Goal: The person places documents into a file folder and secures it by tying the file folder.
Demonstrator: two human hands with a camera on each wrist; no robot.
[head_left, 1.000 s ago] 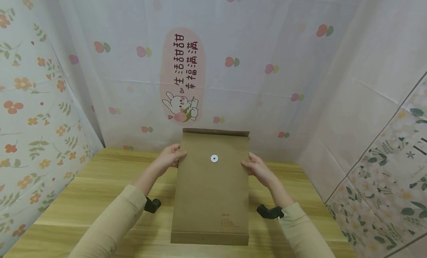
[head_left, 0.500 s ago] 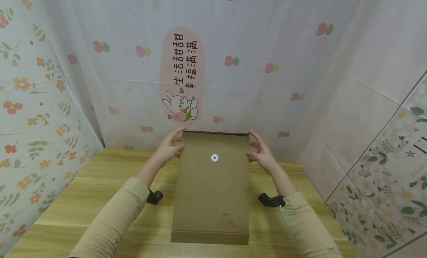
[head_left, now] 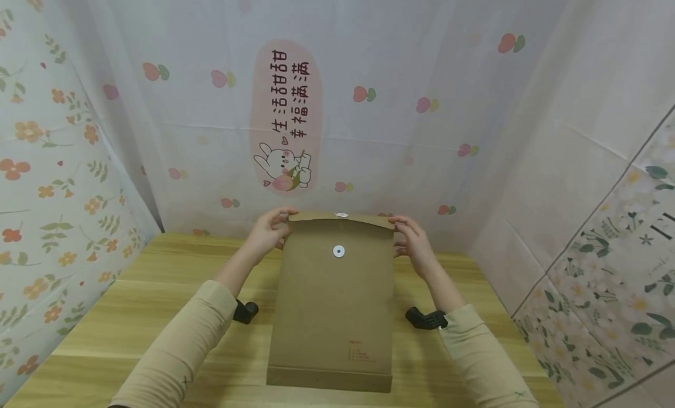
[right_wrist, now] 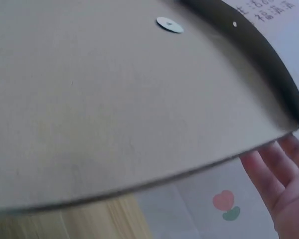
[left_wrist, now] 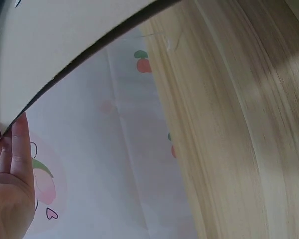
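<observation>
A brown kraft document envelope stands tilted up over the table between both hands. Its top flap bends forward over the upper edge, with a white button disc on it; a second white disc is fixed on the body below. My left hand grips the upper left corner, index finger at the flap's end. The upper right corner is held by my right hand, a finger on the flap there. In the right wrist view, fingers support the envelope from behind its side edge.
The wood-grain table spreads under the envelope. A patterned cloth hangs right behind the table's far edge, and floral cloths close in the sides. Black camera mounts project from the wrists.
Both hands have moved up the side edges to the top corners. The flap, first standing up behind the top edge, has been bent forward, so its disc now shows.
</observation>
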